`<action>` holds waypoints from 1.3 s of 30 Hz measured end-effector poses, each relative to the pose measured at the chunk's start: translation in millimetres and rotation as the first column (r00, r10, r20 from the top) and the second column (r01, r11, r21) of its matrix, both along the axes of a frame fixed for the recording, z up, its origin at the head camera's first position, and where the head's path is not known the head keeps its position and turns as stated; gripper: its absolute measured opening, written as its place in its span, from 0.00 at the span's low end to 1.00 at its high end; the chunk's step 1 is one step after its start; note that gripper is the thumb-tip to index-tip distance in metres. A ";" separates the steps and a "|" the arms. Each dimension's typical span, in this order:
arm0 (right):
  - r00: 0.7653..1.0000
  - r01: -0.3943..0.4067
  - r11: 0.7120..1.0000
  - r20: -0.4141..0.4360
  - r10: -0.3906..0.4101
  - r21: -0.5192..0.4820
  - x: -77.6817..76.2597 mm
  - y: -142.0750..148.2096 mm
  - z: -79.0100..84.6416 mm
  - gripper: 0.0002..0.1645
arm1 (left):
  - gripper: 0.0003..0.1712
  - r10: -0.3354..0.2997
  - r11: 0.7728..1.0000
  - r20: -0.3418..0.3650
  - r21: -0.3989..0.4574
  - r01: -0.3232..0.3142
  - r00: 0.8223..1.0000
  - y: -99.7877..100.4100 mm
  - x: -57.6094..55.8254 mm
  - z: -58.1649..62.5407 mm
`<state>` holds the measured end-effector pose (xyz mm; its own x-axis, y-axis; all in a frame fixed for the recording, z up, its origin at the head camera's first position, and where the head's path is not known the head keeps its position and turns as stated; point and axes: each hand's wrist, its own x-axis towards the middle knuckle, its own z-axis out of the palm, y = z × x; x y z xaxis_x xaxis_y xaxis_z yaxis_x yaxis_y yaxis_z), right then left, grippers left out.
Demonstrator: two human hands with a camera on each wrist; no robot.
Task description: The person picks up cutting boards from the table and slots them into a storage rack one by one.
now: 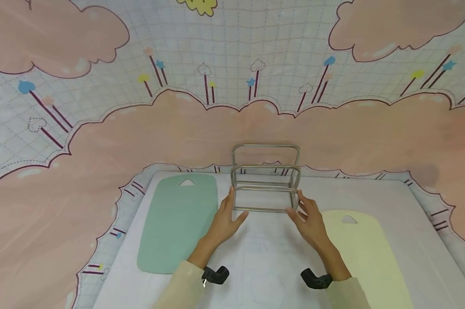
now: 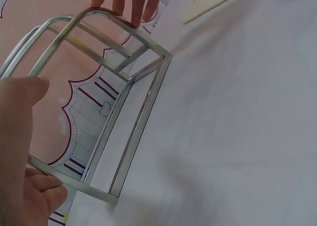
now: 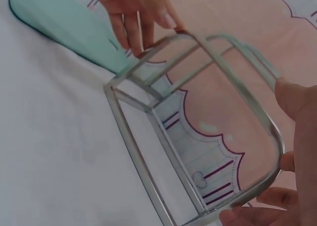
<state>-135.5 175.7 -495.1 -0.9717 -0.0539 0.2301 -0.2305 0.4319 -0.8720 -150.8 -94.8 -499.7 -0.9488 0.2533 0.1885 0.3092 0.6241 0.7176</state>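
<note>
A silvery metal rack (image 1: 266,167) made of rounded bar loops stands at the middle of the table's far part. My left hand (image 1: 222,221) holds its left side, with fingers around the side bar in the left wrist view and the thumb spread out in front. On the opposite side, my right hand (image 1: 311,225) grips the rack's right end, thumb near the lower front corner. Left of the rack lies a green cutting board (image 1: 178,223) with a triangular hole. A pale yellow cutting board (image 1: 365,253) lies to the right, partly behind my right forearm.
White covering spreads over the table (image 1: 267,262) beneath the boards. Behind and around it hangs a pink and pale cloth (image 1: 201,133) printed with clouds and stars. Each wrist wears a black camera band, one of them on the left wrist (image 1: 217,275).
</note>
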 end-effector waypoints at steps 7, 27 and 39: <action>1.000 0.023 0.999 -0.008 -0.023 0.036 1.5 -9.6 -0.1 0.46 | 0.51 0.003 1.000 0.011 0.000 -0.003 1.000 -6.0 -4.3 -1.9; 1.000 0.012 0.998 -0.008 -0.012 0.068 1.8 -18.5 -0.4 0.48 | 0.50 -0.017 1.000 0.008 -0.007 0.017 1.000 -20.2 -13.0 -5.7; 0.998 0.005 1.000 0.061 -0.004 -0.007 7.7 -17.9 -7.3 0.48 | 0.46 0.014 0.999 0.032 0.040 -0.015 0.999 -20.8 -16.3 -4.3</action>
